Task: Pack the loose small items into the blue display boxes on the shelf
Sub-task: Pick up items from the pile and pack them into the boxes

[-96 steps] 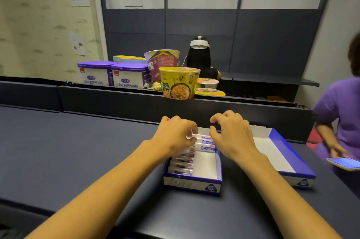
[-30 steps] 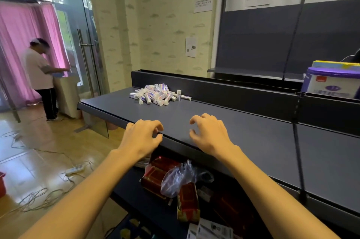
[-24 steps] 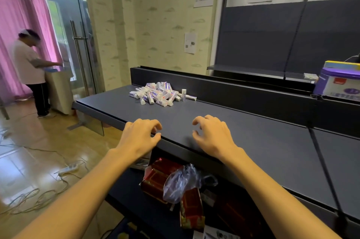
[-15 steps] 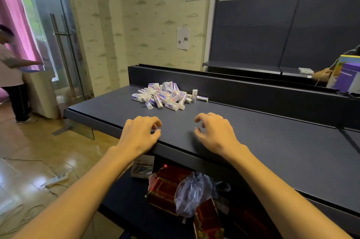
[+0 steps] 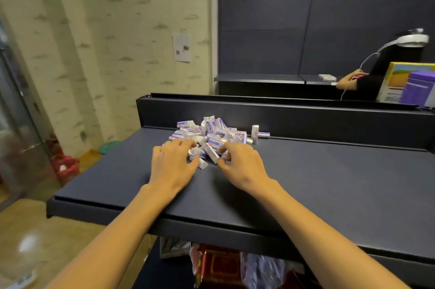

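On shelf, 12 o'clock: my left hand rests on pile of small items, fingers loosely spread; right hand at pile's near edge, fingers curled, pinching one item.

Both hands at item pile

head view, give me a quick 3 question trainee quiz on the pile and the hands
1. True or false: the pile of small items lies on the dark shelf.
2. Which hand reaches the pile at its near edge? A) only the left hand B) only the right hand C) both
3. Fill in: one item at the pile's right end stands ____.

Key
1. True
2. C
3. Upright
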